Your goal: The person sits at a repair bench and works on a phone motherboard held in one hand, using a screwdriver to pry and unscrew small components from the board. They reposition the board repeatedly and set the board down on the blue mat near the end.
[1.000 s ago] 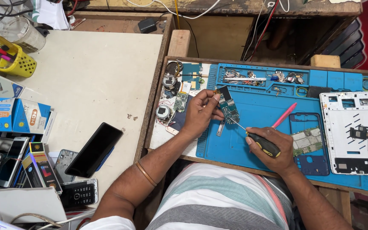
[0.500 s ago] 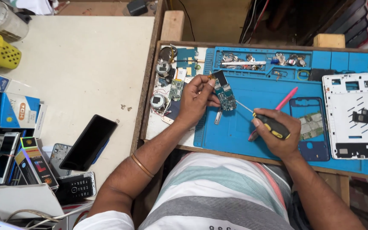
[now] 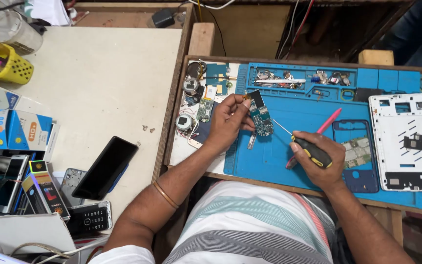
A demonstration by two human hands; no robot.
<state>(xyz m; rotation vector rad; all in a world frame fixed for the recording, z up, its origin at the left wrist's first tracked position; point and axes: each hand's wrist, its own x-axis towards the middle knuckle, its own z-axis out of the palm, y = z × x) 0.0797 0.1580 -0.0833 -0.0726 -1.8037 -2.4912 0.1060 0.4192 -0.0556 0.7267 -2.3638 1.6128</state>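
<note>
My left hand [image 3: 228, 120] holds a small green circuit board [image 3: 260, 117] tilted above the blue work mat [image 3: 299, 110]. My right hand [image 3: 321, 159] grips a screwdriver [image 3: 308, 149] with a black and yellow handle. Its thin shaft points up-left, with the tip at the board's lower right edge. A pink tool [image 3: 326, 122] lies on the mat just behind my right hand.
A white phone frame [image 3: 406, 142] lies at the mat's right, a blue phone frame [image 3: 355, 151] with a board beside my right hand. Small parts fill the mat's top trays [image 3: 294, 78]. On the table to the left are a black phone [image 3: 106, 166], boxes and a yellow basket [image 3: 1, 63].
The view has shifted slightly. Both hands stay on the board and the screwdriver, with the tip kept against the board.
</note>
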